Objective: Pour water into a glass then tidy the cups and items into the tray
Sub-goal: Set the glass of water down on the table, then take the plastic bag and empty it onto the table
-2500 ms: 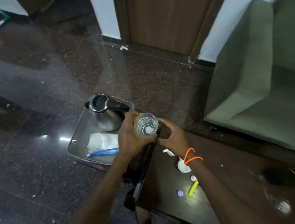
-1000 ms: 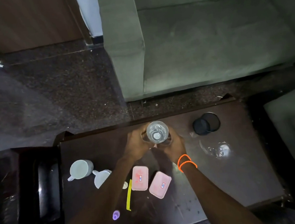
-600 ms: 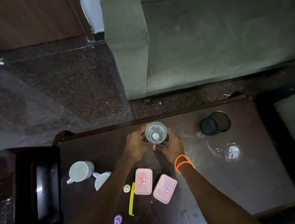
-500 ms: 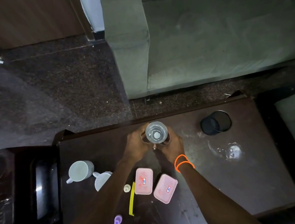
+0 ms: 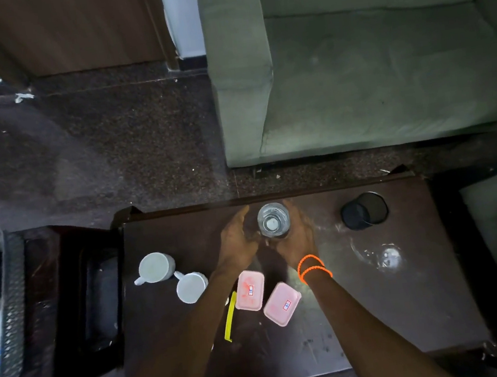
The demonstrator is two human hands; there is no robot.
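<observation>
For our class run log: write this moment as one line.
step: setting glass down | left hand + right hand: around glass | glass: upright on table | cups: still on table

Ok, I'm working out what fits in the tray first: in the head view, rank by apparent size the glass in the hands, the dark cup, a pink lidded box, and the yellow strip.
1. Pink lidded box
2. Dark cup
3. Glass, near the dark cup in size, so that order is unsure
4. Yellow strip, long but very thin

The two pink boxes look alike.

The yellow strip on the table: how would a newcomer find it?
Look at the dark table, near its front edge. Beside the left pink box lies the yellow strip, thin and bright, the only yellow thing.
</observation>
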